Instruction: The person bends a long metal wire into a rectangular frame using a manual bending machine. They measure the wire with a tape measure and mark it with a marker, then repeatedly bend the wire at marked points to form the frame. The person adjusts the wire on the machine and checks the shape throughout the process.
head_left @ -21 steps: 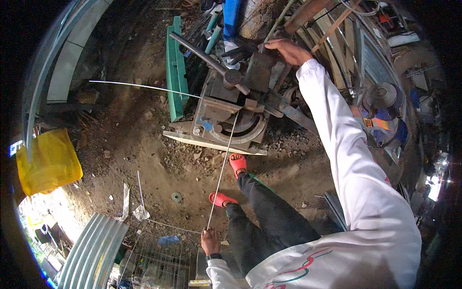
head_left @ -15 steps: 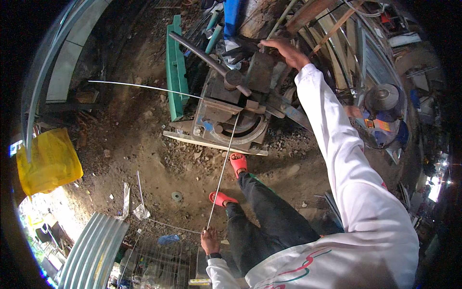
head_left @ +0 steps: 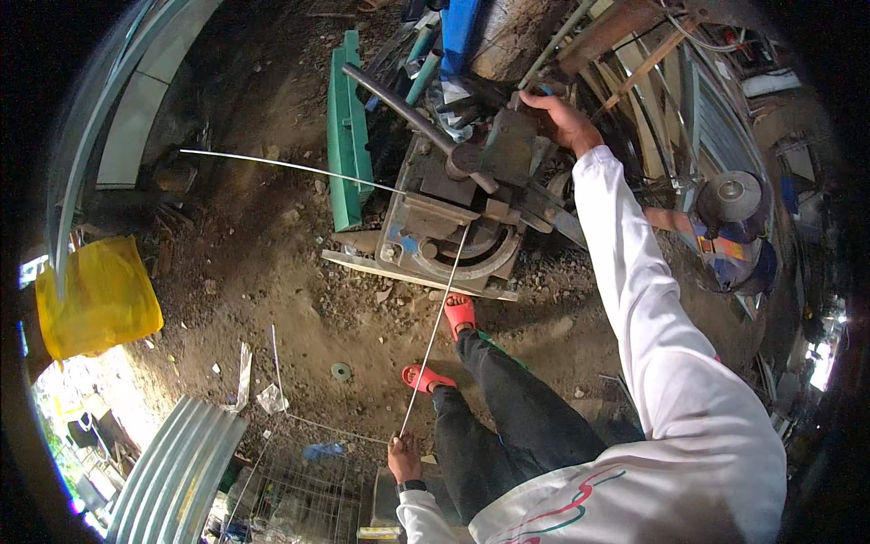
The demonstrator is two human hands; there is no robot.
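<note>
Left hand (head_left: pixel 404 459) pinches the thin steel rod (head_left: pixel 435 337), which runs up ahead into the manual bending machine (head_left: pixel 458 213). Right hand (head_left: pixel 564 116) curled on its top. Risk: loose pinch, rod whips or slips sideways.

Dirt floor (head_left: pixel 272 272): bending machine (head_left: pixel 453 236), green beam (head_left: pixel 344 145), washer (head_left: pixel 342 371), corrugated sheet (head_left: pixel 172 471), paper scraps (head_left: pixel 258 390).

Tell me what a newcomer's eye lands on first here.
The rusty bending machine on the dirt at centre, with the right hand on its top. The left hand at the bottom holds a thin steel rod that runs into it. A yellow bag lies far left.
</note>
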